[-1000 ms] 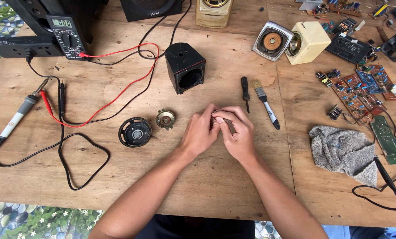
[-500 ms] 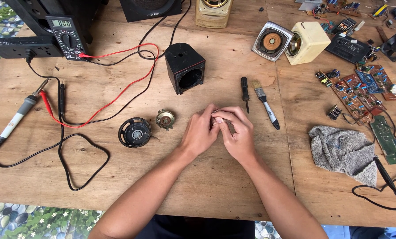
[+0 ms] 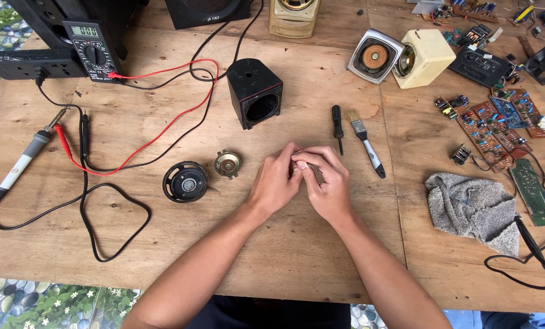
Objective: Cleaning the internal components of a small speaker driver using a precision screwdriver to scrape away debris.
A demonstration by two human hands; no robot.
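Both hands together at the centre of the frame, resting on the wooden table (image 3: 297, 256). Left hand (image 3: 276, 183) curled, fingers bent inward toward the right hand (image 3: 325, 183). Right fingertips (image 3: 303, 163) pinched narrow over a small pale part (image 3: 297, 158), barely showing at the top of the clasp where the two hands meet. Too much hidden by the fingers to tell what the part is, which way it points or how its long axis runs; only a sliver visible between the left knuckles and the right thumb and forefinger. Cannot tell whether the left fingers also grip it or merely press against the right hand.

Left of the hands, near the left knuckles: a small brass-coloured speaker driver (image 3: 228, 164), and just beyond it a round black speaker part (image 3: 185, 181), the two lying close but apart. Above the hands, toward upper centre: an empty black speaker housing (image 3: 254, 92), open face turned toward the lower right. Right of the hands: a black screwdriver (image 3: 337, 125), long axis near vertical in the frame, and beside it a small paintbrush (image 3: 366, 144), bristles toward the top, handle slanting to the lower right. At far left, a soldering iron (image 3: 24, 159) with its black cord looping across the lower left.
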